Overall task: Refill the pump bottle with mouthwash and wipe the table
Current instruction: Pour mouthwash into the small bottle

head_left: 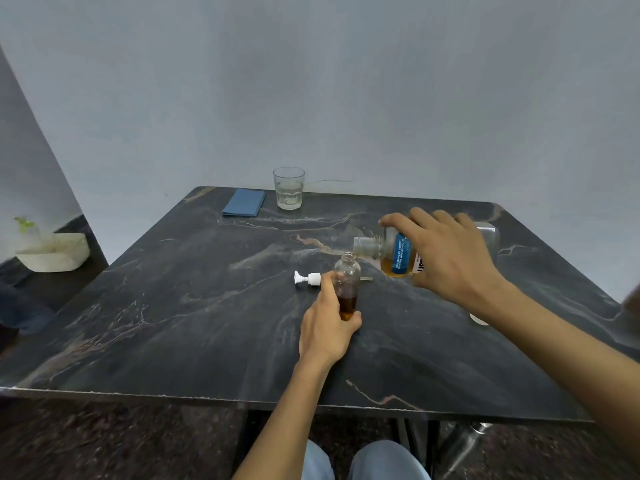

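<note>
A small clear pump bottle (347,284) stands upright on the dark marble table (194,320), its neck uncapped and amber liquid filling its lower part. My left hand (327,327) grips its base. My right hand (446,252) holds the large mouthwash bottle (398,252) tipped on its side, its open mouth just above and right of the small bottle's neck. The white pump head (308,279) lies on the table to the left of the small bottle.
A folded blue cloth (244,202) and a drinking glass (289,188) with some clear liquid sit at the table's far edge. A white cap (479,319) lies under my right forearm. A white basket (53,252) sits on a ledge at left.
</note>
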Demonstrator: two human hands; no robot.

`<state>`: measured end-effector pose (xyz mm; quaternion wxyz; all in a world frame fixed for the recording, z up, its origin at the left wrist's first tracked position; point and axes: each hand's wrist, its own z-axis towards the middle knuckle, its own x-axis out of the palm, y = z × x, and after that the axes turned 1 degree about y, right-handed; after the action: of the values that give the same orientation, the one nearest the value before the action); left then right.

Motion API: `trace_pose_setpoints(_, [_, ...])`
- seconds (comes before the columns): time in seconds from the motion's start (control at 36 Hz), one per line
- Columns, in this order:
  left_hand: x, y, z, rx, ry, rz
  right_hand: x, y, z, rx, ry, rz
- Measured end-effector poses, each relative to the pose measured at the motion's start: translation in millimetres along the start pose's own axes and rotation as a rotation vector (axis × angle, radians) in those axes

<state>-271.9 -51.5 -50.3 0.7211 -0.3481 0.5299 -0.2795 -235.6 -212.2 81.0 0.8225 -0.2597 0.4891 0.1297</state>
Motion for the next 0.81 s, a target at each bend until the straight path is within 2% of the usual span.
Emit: trace_pose_setpoints(0.81, [-0.2, 0.9, 0.5, 0.006, 0.017, -0.006, 2.1, -0.6, 2.1, -0.004, 0.007, -0.001])
